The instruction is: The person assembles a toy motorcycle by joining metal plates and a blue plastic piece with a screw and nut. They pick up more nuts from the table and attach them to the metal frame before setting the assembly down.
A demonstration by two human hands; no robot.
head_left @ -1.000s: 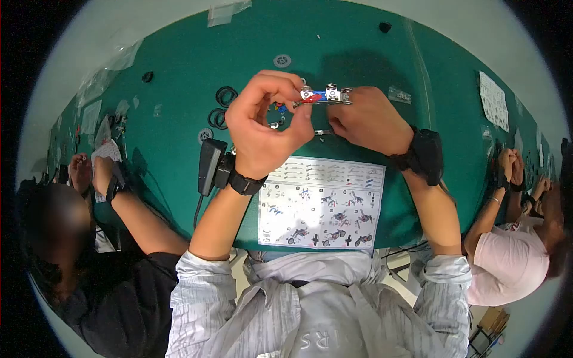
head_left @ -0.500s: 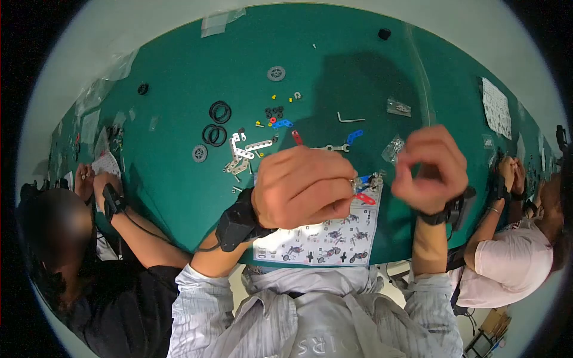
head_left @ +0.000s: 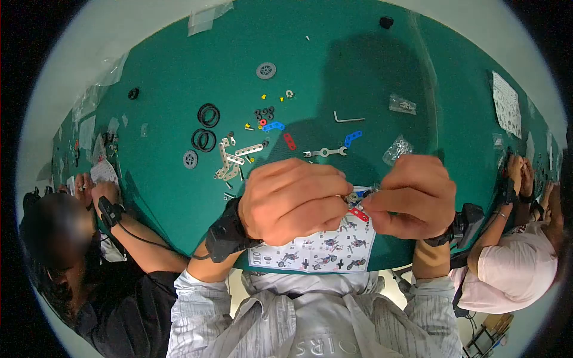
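My left hand (head_left: 296,203) is closed around a small assembly of metal and coloured parts, from which a red perforated strip (head_left: 359,214) sticks out. Against the other side of the assembly, my right hand (head_left: 413,198) has its thumb and fingertips pinched together; whatever lies between them is too small to make out. Below both hands lies a printed instruction sheet (head_left: 310,254), partly covered by them. A silver wrench (head_left: 325,153) rests just beyond the fingers, near a loose red strip (head_left: 289,141) and a blue bent strip (head_left: 353,138).
Black rings (head_left: 209,115), grey wheels (head_left: 266,71), pale perforated strips (head_left: 249,150) and small screws lie on the green table (head_left: 173,71). An L-shaped key (head_left: 348,118) and plastic bags (head_left: 402,104) are farther right. People sit at both sides.
My right hand has moved left and down to the assembly and now touches it. My left hand has shifted slightly down and left. The wrench is now more fully visible.
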